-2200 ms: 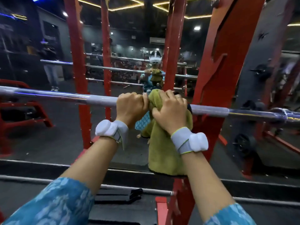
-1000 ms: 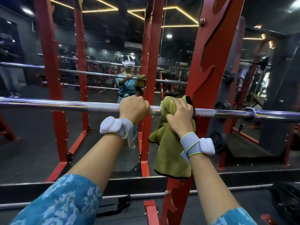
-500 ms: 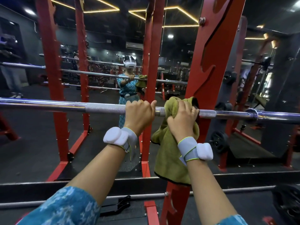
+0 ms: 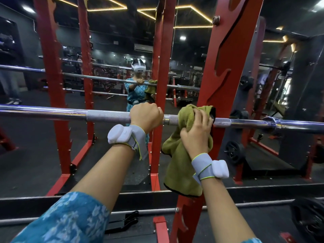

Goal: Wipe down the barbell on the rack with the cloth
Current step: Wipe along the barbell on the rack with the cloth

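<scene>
A chrome barbell (image 4: 108,115) runs level across the view, resting on the red rack upright (image 4: 226,67) at the right. My left hand (image 4: 146,116) is wrapped around its knurled part near the middle. An olive-green cloth (image 4: 177,165) is draped over the bar just left of the upright and hangs down below it. My right hand (image 4: 197,134) presses the cloth against the bar from the near side, fingers curled into the fabric. Both wrists carry grey straps with white pods.
A wall mirror behind the rack reflects me, the bar and more red uprights (image 4: 49,76). Black weight plates (image 4: 235,152) sit low at the right and another plate (image 4: 308,220) lies at the bottom right. A red rack foot (image 4: 162,230) lies below.
My right hand with the cloth has slid right along the bar, opening a gap from my left hand, and has rolled lower on the bar. My left hand keeps its grip.
</scene>
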`<state>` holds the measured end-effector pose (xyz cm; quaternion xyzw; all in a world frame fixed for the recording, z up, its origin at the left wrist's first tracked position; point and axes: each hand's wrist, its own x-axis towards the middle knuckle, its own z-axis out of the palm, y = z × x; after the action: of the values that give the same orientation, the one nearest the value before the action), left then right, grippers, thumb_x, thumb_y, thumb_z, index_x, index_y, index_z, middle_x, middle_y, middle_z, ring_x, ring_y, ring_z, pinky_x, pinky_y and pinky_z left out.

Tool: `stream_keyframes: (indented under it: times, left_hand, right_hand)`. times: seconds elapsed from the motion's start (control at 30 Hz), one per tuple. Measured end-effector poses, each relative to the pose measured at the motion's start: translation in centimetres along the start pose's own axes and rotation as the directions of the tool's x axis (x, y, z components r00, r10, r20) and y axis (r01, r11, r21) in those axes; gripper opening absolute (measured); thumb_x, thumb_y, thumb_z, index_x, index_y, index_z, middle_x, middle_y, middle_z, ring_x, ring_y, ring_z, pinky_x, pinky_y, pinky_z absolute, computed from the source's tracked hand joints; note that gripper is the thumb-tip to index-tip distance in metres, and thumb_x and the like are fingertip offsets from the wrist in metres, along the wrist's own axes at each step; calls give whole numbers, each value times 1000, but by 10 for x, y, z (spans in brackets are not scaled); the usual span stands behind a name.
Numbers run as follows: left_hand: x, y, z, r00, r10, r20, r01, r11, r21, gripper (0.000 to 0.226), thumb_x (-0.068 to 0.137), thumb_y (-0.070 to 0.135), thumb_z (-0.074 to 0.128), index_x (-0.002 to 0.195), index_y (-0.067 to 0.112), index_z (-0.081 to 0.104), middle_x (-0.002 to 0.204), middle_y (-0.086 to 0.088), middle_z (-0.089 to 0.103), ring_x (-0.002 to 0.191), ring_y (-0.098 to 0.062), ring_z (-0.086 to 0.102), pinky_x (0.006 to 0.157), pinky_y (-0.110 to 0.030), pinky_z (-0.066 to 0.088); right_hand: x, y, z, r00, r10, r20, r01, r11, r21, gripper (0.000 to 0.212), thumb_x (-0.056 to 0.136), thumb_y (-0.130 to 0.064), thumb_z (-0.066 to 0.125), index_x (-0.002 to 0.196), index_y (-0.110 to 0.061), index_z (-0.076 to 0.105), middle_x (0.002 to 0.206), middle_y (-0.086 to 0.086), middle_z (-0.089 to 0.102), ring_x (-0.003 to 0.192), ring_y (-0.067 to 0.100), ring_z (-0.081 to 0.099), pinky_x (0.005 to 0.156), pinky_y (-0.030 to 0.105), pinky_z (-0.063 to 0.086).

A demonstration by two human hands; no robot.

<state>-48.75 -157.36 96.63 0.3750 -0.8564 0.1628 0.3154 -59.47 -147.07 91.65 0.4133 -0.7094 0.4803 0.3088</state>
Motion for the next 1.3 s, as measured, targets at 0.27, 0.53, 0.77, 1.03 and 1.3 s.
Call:
stream_keyframes:
  times: [0.27, 0.53, 0.77, 1.03, 1.3]
  left_hand:
    - [-3, -1, 5, 996, 82, -36, -79, 994, 78, 38, 95, 20, 26, 94, 7, 62, 101, -13, 64, 92, -36, 61, 60, -33, 30]
    - [-5, -2, 11, 994, 104, -39, -103, 994, 20, 85, 54, 28, -15, 88, 9, 61, 94, -12, 64, 82, -33, 61, 46, -27, 13]
    - [-12, 4, 7, 994, -19, -103, 10, 996, -85, 65, 73, 26, 1, 77, 8, 64, 84, -15, 67, 77, -37, 62, 47, -28, 10]
    - [-14, 1, 4, 978, -70, -198, 51, 994, -100, 40, 76, 18, 35, 42, 8, 51, 44, -14, 53, 36, -31, 52, 51, -16, 6]
    - [-13, 2, 14, 985, -14, -171, -1, 996, -88, 63, 72, 29, -2, 66, 11, 57, 73, -14, 65, 65, -35, 60, 47, -27, 5]
  right_hand:
    - [-18, -32, 20, 975, -182, 127, 187, 982, -31, 65, 60, -21, 43, 120, 0, 56, 120, 20, 56, 112, 48, 51, 106, 59, 27]
    - [0, -6, -5, 996, -53, 67, 56, 997, -46, 61, 61, -10, 49, 119, 5, 57, 117, 22, 58, 110, 44, 50, 107, 56, 30]
    - [4, -26, -7, 953, -66, 296, 93, 993, -79, 71, 60, -24, 44, 128, -2, 51, 127, 17, 50, 121, 41, 41, 112, 46, 14]
    - [7, -16, -10, 946, -142, 292, 175, 980, -93, 69, 64, -26, 47, 129, -6, 53, 125, 13, 55, 114, 40, 46, 106, 44, 30]
    - [18, -15, -21, 953, 12, 302, 14, 996, -83, 60, 72, -19, 48, 132, -12, 50, 134, 8, 48, 124, 32, 38, 109, 32, 17]
